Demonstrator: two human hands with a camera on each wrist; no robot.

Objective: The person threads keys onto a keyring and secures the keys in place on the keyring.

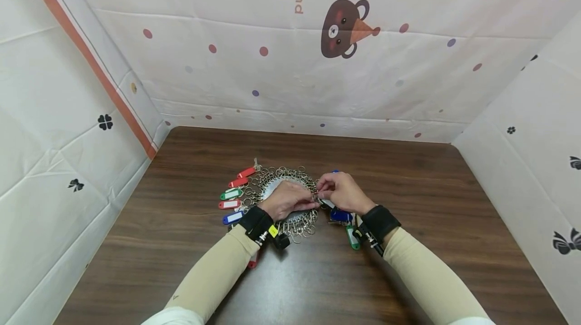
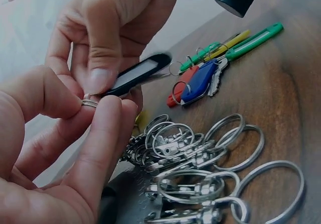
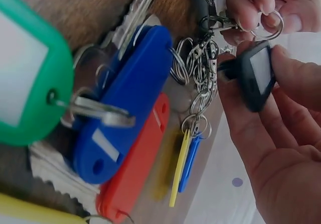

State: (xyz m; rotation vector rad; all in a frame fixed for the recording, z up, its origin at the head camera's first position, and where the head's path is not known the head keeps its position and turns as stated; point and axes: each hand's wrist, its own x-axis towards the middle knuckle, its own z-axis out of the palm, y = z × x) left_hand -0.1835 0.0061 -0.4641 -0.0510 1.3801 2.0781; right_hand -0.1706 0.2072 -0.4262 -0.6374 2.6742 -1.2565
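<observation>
My left hand is over the round key holder, a disc fringed with metal swivel clasps and split rings. In the right wrist view, its fingertips pinch a split ring joined to a clasp. Close against it on the right, my right hand holds a black key tag with a white label between thumb and fingers. A key seems to show behind that tag in the left wrist view, blurred. The fingers hide how tag and ring meet.
Red, green and blue tags fan out left of the holder. To the right lie tags with keys, among them a blue tag and a green tag. Patterned cloth walls border the brown table.
</observation>
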